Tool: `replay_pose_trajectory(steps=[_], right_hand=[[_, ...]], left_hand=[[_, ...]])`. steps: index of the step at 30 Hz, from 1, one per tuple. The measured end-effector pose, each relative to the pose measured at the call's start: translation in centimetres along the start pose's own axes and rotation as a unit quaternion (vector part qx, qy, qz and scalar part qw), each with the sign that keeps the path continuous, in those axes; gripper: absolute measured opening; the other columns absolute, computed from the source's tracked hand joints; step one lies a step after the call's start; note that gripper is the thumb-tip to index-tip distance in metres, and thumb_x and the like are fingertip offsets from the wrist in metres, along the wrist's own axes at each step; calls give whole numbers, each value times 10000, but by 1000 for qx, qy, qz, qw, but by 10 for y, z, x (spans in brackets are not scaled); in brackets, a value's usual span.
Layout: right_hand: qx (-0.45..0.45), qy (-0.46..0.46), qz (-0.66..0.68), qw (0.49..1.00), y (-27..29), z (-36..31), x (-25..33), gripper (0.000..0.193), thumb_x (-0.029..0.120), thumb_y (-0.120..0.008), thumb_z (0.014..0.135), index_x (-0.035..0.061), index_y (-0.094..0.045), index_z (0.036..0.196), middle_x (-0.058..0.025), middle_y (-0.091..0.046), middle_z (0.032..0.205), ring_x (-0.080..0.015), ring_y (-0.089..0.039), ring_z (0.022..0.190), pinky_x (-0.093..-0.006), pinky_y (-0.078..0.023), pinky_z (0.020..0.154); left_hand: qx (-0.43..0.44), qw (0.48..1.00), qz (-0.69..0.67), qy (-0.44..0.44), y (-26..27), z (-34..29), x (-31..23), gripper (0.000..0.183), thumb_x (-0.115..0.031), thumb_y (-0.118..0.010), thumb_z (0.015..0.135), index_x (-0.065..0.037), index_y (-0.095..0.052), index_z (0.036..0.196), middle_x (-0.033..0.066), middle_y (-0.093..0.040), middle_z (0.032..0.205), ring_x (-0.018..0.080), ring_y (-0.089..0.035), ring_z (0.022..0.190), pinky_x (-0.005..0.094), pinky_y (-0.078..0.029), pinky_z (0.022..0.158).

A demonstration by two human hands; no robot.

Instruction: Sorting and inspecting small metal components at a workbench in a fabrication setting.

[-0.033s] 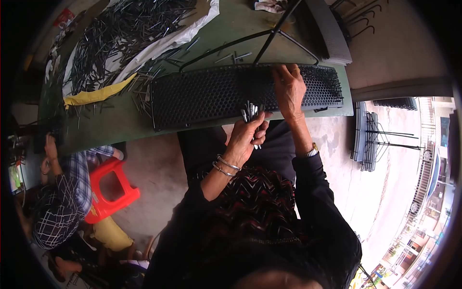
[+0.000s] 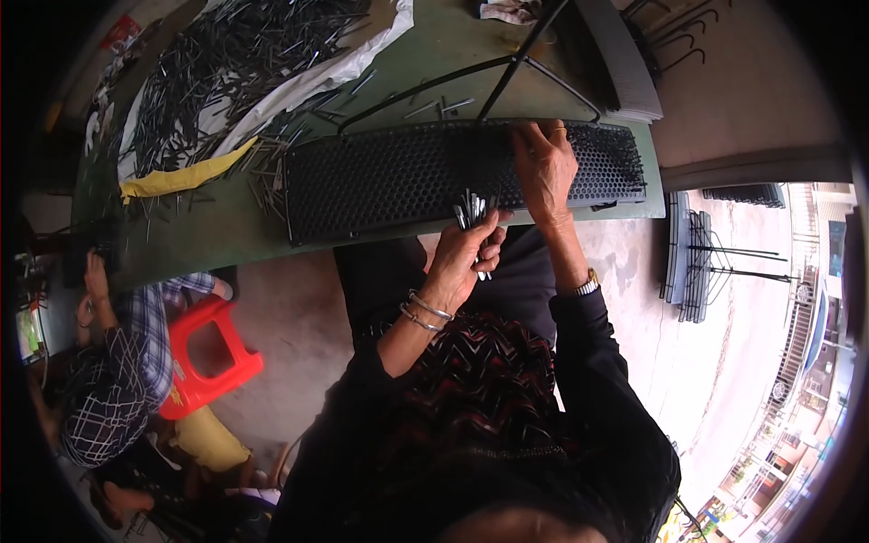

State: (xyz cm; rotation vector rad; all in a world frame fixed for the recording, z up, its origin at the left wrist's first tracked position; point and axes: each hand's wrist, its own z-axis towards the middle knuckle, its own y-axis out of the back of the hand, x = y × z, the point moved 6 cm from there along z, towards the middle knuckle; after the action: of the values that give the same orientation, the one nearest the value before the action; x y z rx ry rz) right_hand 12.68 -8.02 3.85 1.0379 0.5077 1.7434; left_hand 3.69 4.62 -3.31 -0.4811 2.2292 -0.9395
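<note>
A long black panel (image 2: 389, 181) full of small round holes lies along the near edge of the green table. My left hand (image 2: 460, 258) is closed around a bundle of short metal pins (image 2: 470, 210), held just in front of the panel with their tips up. My right hand (image 2: 547, 176) rests over the panel, right of its middle, fingers bent down and pressed together near the far edge. Whatever those fingertips hold is hidden. Dark pins (image 2: 620, 149) stick up in the panel's right end. Behind it rises a black metal rod frame (image 2: 499, 95).
On the green table (image 2: 195, 244), a big heap of dark pins (image 2: 235, 63) lies on a white sack (image 2: 312, 83); loose pins (image 2: 269, 181) spill beside it. Grey panels (image 2: 615, 68) are stacked at far right. A red stool (image 2: 240, 366) and other people (image 2: 104, 398) are at left.
</note>
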Motion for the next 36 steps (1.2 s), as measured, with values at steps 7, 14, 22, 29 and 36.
replay_pose_trajectory(steps=[7,14,22,29,36], right_hand=[[-8,15,-105,994,6,-6,2,164,176,-680,813,155,-706,974,-74,-583,943,-268,-603,836,-361,-481,707],[235,-114,199,944,18,-26,1,203,168,-653,851,21,-669,991,-96,-641,914,-163,-621,835,-305,-480,724],[382,-168,370,830,17,-41,5,164,105,-611,853,-42,-637,922,-102,-646,817,-163,-638,801,-290,-492,712],[390,-174,354,832,22,-37,-4,123,79,-581,855,-27,-618,907,-86,-653,800,-126,-621,748,-277,-485,687],[76,-175,286,939,33,-17,-16,30,22,-558,884,-7,-561,888,-71,-653,774,-121,-641,711,-242,-508,654]], left_hand=[[9,1000,-2,-3,0,1,-2,285,-254,-607,916,-1,-626,1045,-19,-500,713,30,-378,530,178,-250,422],[9,1000,14,-7,0,-2,-5,308,-275,-616,908,2,-636,1039,-14,-501,690,38,-380,521,177,-238,422],[5,996,85,1,-2,0,-4,282,-307,-611,911,-33,-636,973,47,-608,695,33,-412,495,175,-243,402],[11,990,137,9,-7,-2,-10,326,-340,-538,950,-23,-614,960,112,-678,792,22,-350,455,178,-251,382],[35,994,104,0,-4,3,-3,373,-369,-501,964,-17,-593,1048,133,-678,866,27,-328,481,177,-264,406]])
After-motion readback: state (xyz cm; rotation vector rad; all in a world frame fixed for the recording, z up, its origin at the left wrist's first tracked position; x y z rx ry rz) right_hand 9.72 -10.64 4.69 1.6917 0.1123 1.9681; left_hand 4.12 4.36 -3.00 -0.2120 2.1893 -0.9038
